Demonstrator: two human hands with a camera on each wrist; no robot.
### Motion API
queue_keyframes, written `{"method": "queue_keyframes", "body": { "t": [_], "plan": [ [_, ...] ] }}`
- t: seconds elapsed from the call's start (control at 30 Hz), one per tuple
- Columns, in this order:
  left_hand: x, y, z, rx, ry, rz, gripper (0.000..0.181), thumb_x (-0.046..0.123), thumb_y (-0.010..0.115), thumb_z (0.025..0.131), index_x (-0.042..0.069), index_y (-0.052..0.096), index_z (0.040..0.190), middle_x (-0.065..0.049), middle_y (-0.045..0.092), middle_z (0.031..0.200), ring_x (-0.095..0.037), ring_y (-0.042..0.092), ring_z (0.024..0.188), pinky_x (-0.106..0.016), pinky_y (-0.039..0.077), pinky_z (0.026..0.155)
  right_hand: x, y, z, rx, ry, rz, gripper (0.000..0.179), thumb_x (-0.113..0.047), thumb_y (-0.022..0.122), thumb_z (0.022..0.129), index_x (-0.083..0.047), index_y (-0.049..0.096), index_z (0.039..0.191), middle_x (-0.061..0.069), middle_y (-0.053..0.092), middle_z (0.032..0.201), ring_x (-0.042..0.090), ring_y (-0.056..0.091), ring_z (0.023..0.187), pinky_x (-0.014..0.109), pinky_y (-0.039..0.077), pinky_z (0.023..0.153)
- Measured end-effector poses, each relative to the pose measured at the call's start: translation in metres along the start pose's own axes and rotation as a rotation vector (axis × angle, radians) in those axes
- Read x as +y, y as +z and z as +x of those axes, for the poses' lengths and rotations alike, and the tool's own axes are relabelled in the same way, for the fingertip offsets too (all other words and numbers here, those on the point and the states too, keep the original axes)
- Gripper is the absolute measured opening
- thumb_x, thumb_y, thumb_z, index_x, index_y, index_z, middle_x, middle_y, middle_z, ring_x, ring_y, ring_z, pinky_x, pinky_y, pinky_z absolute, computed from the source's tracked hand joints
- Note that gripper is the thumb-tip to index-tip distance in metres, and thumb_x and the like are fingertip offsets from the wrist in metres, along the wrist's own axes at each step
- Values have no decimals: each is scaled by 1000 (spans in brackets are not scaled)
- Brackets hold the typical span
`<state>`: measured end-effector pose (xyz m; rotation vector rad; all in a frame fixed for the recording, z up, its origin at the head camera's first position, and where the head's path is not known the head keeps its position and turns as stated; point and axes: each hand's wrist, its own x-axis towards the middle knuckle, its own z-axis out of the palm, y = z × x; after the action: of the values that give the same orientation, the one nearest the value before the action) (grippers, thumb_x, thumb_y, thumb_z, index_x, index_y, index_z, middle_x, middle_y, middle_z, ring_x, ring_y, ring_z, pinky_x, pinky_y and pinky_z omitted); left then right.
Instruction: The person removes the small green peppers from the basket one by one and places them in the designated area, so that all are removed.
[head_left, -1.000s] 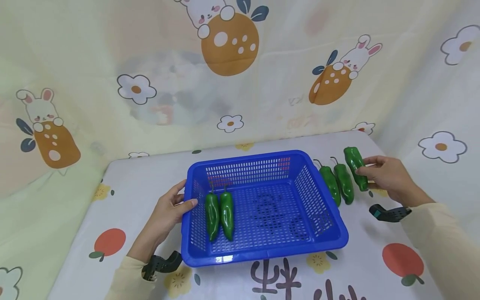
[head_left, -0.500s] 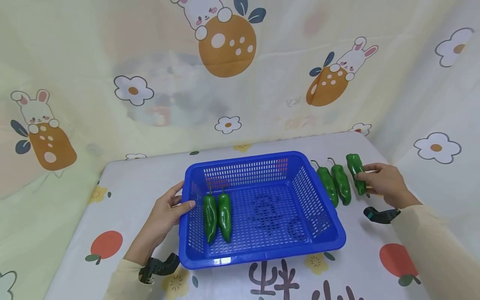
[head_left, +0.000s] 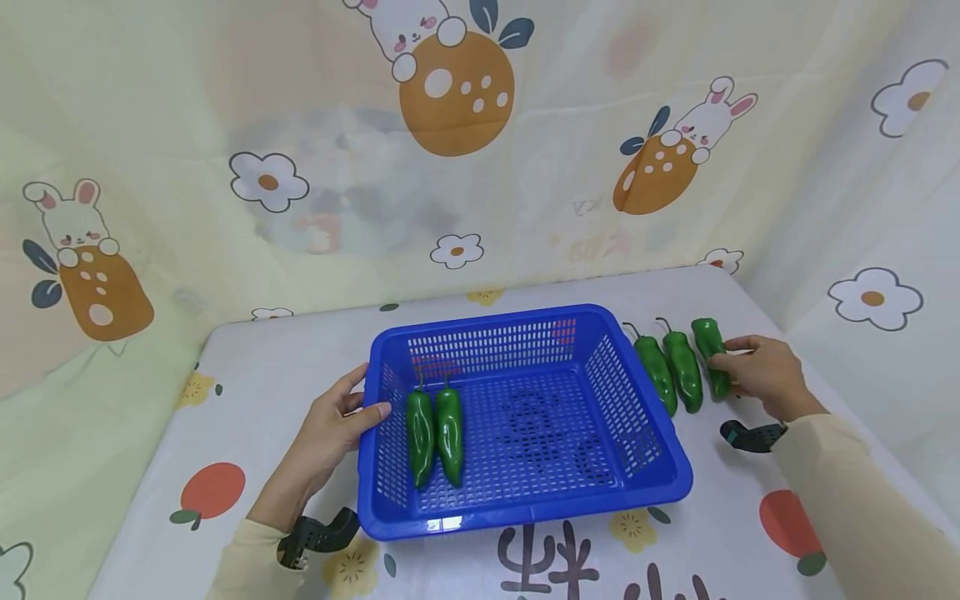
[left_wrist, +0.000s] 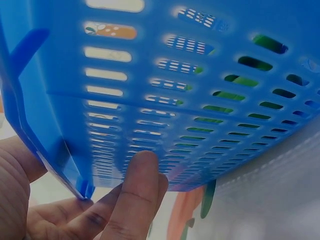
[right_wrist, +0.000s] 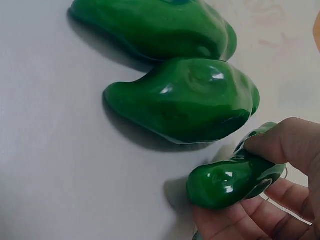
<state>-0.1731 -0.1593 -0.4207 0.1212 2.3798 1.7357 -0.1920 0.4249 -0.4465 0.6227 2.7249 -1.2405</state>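
Fingers (right_wrist: 270,215) and thumb of our right hand (head_left: 772,375) pinch a green pepper (head_left: 707,337) from opposite sides, probably because its glossy skin could slip; we cannot tell whether it touches the table (head_left: 262,400). Just left lie two loose peppers (head_left: 683,372), right of the blue basket (head_left: 570,507). Our left hand (head_left: 333,421) grips its left rim, seemingly for steadiness, near two inside peppers (head_left: 450,433).
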Motion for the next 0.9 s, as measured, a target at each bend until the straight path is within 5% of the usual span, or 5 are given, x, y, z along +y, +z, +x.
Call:
{"method": "queue_keyframes", "body": {
  "t": [0.5, 0.9],
  "plan": [
    [-1, 0, 0, 2, 2, 5, 79, 25, 71, 101, 10, 28, 165, -29, 57, 145, -42, 71, 113, -53, 62, 87, -3, 7, -1, 74, 7, -139, 66, -31, 68, 96, 13, 49, 141, 36, 63, 120, 27, 67, 79, 27, 51, 59],
    [-3, 0, 0, -7, 11, -8, 80, 27, 72, 100, 11, 27, 165, -29, 56, 146, -42, 71, 113, -52, 62, 87, -12, 5, -10, 62, 26, -170, 79, -48, 58, 103, 13, 39, 149, 41, 54, 134, 43, 67, 95, 56, 57, 81]
  ]
}}
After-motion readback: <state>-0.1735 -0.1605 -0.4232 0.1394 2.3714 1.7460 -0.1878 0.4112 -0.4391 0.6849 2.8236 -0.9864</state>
